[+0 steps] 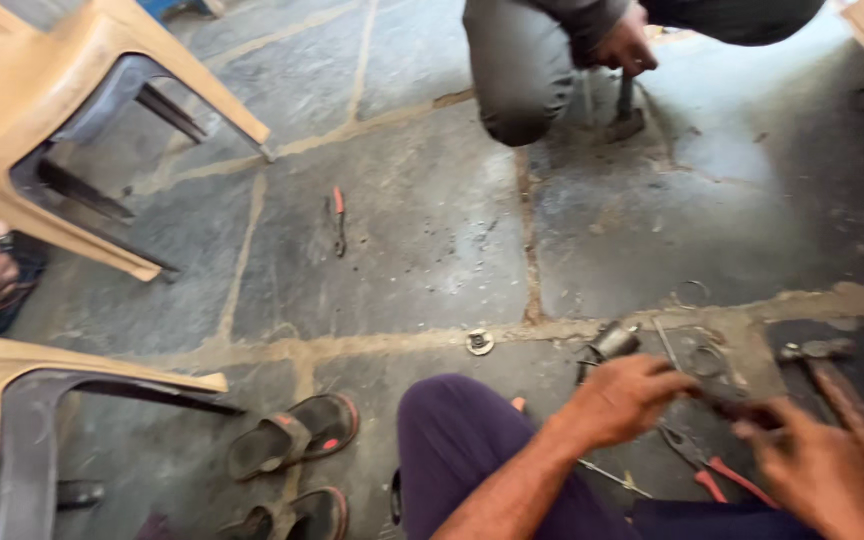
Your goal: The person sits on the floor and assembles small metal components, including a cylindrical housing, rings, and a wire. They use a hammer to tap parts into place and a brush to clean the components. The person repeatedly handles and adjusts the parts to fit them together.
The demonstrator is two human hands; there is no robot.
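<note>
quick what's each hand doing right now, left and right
Left hand: fingers curled shut on a dark metal part over the stone floor.
Right hand: fingers pinch the same part's other end, beside a hammer.

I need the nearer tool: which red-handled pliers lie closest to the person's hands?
The red-handled pliers between both hands; the other pair lies far off mid-floor.

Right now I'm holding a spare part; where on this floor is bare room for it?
Free: the slab between the screwdriver, washer and the co-worker's knee. Crowded: around both hands, with pliers, hammer and plate.
</note>
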